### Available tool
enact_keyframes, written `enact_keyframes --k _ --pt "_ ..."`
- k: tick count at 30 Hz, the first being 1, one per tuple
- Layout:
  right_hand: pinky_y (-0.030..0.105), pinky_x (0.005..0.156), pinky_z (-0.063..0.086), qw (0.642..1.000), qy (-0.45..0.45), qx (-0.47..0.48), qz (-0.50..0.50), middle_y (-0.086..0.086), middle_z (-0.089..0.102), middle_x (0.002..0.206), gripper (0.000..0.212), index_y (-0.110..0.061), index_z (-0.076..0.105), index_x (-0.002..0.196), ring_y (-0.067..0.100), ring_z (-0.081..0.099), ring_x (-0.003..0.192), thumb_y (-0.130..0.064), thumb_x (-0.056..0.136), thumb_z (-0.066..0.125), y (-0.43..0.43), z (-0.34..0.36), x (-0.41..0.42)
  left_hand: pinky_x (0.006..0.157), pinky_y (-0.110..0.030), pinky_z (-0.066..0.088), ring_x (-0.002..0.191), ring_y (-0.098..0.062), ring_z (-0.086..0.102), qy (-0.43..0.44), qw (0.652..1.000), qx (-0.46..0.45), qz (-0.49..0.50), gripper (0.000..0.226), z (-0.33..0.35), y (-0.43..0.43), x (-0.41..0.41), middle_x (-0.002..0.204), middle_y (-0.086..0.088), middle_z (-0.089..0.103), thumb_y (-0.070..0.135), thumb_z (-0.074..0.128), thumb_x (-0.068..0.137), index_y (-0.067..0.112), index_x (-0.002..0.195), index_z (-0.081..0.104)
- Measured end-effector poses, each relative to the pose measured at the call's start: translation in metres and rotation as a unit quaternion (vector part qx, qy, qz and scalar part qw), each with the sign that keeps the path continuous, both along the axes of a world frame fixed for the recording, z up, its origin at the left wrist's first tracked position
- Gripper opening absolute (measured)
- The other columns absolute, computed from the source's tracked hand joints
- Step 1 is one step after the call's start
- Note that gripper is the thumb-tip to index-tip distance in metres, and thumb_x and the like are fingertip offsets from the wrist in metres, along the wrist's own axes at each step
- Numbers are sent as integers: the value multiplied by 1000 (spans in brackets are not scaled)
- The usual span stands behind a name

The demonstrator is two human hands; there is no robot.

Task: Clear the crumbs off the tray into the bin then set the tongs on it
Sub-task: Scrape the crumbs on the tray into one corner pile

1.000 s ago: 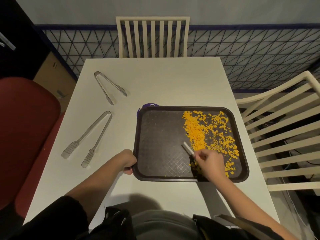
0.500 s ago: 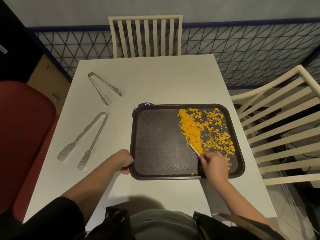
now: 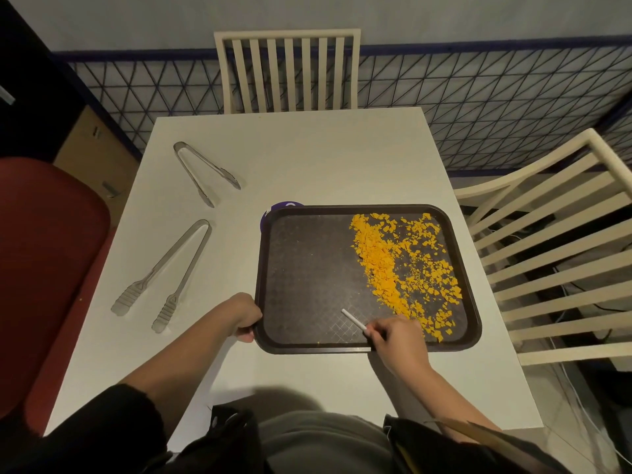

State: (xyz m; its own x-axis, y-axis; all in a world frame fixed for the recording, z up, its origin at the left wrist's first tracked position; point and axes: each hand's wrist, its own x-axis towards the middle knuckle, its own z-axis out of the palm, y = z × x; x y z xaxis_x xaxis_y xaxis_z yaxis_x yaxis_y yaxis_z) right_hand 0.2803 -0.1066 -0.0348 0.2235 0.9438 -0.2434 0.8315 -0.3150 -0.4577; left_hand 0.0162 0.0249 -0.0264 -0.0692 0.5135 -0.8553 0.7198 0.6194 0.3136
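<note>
The dark tray (image 3: 307, 268) lies on the right half of the white table (image 3: 307, 159), toward the near side. Orange crumbs (image 3: 379, 265) cover its right half, thickest in a band down the middle and thinner toward the right rim; the left half is nearly bare. The left hand (image 3: 244, 314) is clenched on the tray's left rim close to the near corner. The right hand (image 3: 400, 340) sits over the near rim, just beside the lowest crumbs, its fingers pinching a thin white handle (image 3: 354, 321) that points back toward the bare part. The working end is hidden under the hand, so I can't tell what tool it is.

A purple thing (image 3: 285, 208) peeks from under the tray's far left corner. Left of the tray, well apart from it, lie metal tongs (image 3: 205, 172) farther off and clear plastic tongs (image 3: 164, 275) nearer, both spread apart.

A slatted chair (image 3: 287, 70) stands at the far side, another chair (image 3: 547, 251) at the right, and a red seat (image 3: 44, 268) at the left.
</note>
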Motion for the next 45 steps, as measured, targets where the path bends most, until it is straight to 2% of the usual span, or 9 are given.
enact_keyframes --k 7,11,18,27,32,35,39,41,45 --pt "32 70 33 996 -66 55 -30 -5 72 73 9 -25 73 76 23 57 77 -24 84 69 -3 1 53 53 -31 28 56 -21 30 19 1000 7 -13 22 1 -1 2 78 -10 34 -8 35 92 10 80 40" --pt "37 77 43 997 15 71 -24 -8 72 73 5 -24 75 76 19 56 76 -22 80 73 -5 10 59 54 -32 39 56 -26 43 48 997 37 -55 12 3 -3 7 79 -16 48 -5 40 92 3 88 48" --pt "27 86 34 996 74 6 49 -12 72 88 11 -23 76 86 11 53 89 -27 86 65 7 11 14 61 -32 42 69 -31 51 74 995 40 -61 19 5 -7 10 83 -17 55 -7 47 84 -2 101 55" --pt "30 74 29 994 -63 -1 93 -18 55 64 15 -28 70 74 12 41 73 -23 86 63 -10 -1 64 51 -34 48 75 -37 57 51 998 39 3 18 20 -11 17 92 -24 57 -7 43 92 2 77 46" --pt "29 66 25 996 -75 21 41 -9 69 71 12 -27 71 75 13 42 73 -20 84 67 -15 3 92 62 -33 47 78 -33 57 76 996 29 -29 8 19 -9 17 90 -19 57 -5 50 88 2 85 50" --pt "29 68 28 996 -46 39 67 -12 68 73 8 -27 73 77 13 44 73 -22 82 69 -12 11 87 76 -32 47 99 -27 61 179 966 103 -152 17 22 -12 26 110 -17 58 3 56 86 4 103 53" --pt "30 71 36 990 -34 18 134 -19 63 67 12 -26 73 72 12 46 70 -19 81 70 -16 7 83 97 -35 43 119 -28 44 274 858 314 -300 57 29 -22 45 132 -14 42 26 59 90 11 139 35" --pt "30 65 35 986 -80 19 144 -15 64 62 16 -28 69 67 14 50 68 -18 80 70 -21 2 94 109 -36 32 133 -30 34 247 828 320 -390 72 25 -23 55 144 -16 34 38 60 90 12 148 26" --pt "27 58 28 985 -112 27 127 -17 59 57 21 -30 66 63 9 42 63 -16 75 75 -25 -3 116 119 -40 19 147 -32 14 228 831 221 -457 89 11 -26 64 160 -16 7 39 62 88 13 153 7"
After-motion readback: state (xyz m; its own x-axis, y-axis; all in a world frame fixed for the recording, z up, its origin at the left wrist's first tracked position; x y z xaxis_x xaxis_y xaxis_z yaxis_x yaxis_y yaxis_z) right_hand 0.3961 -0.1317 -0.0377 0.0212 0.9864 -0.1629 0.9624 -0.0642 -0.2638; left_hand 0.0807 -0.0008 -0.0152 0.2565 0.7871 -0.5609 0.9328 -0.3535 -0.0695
